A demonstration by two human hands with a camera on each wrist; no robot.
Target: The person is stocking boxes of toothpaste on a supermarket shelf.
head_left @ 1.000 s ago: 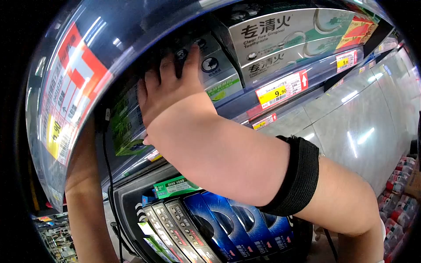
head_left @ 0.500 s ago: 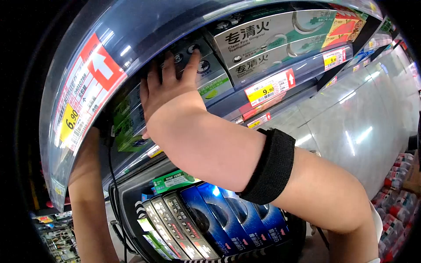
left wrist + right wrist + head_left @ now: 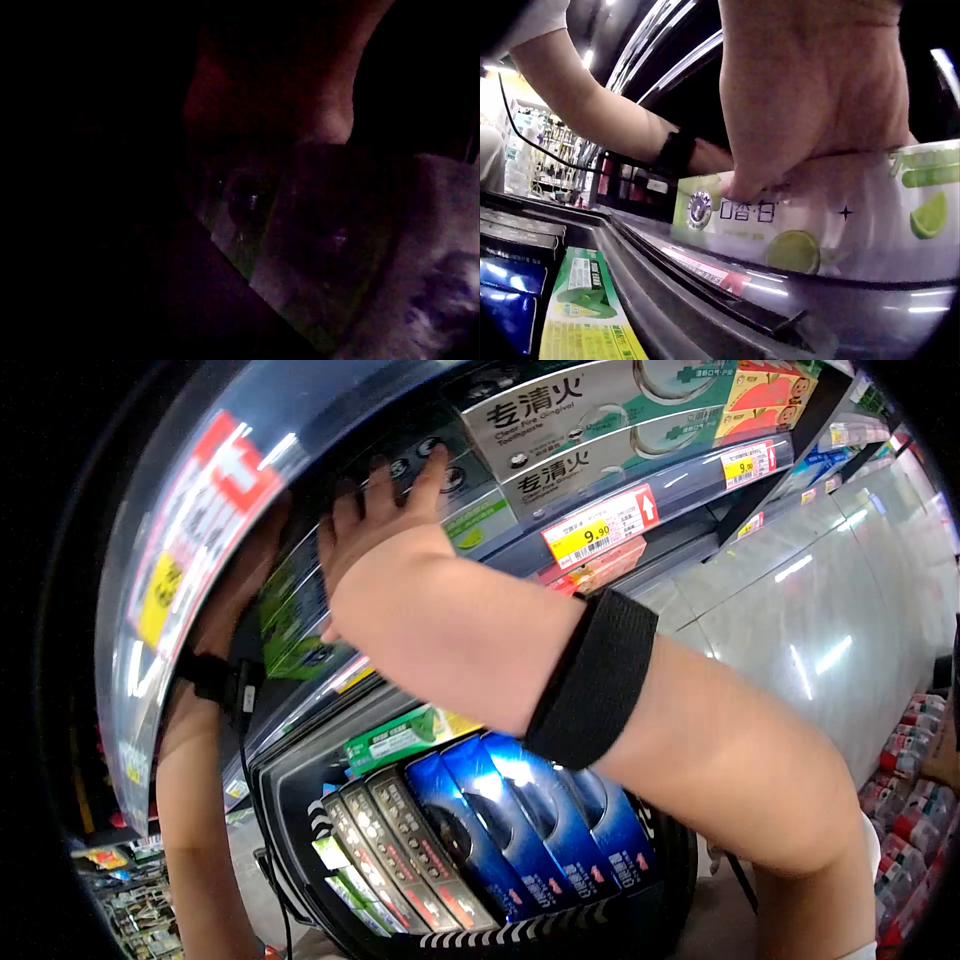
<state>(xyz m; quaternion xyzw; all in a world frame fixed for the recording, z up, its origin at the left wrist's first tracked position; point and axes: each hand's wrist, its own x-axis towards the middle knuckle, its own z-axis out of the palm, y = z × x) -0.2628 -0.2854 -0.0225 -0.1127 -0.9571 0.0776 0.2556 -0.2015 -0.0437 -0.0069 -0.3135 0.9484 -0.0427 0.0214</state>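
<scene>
In the head view my right hand (image 3: 385,520) lies with spread, fairly straight fingers over dark-topped toothpaste boxes on a shelf. The right wrist view shows its thumb against the front of a pale box with lime pictures (image 3: 793,251), the hand (image 3: 814,90) above it. My left forearm (image 3: 195,760) reaches up behind the clear shelf edge, a black wrist strap on it. Darkness and that edge hide the left fingers. Boxes (image 3: 315,247) appear dimly below the left hand (image 3: 270,97) in the left wrist view; whether it touches them I cannot tell.
Below the shelf is a black basket (image 3: 290,800) holding blue boxes (image 3: 500,830), dark boxes (image 3: 400,850) and a green box (image 3: 400,738). White toothpaste boxes (image 3: 600,425) stand right of my right hand. A curved clear price-label strip (image 3: 190,530) overhangs at the left. A cable hangs down.
The head view has shifted, with the shelf and right arm displaced in it. My left wrist strap and its small camera now show beneath the label strip. The right hand keeps its place on the boxes.
</scene>
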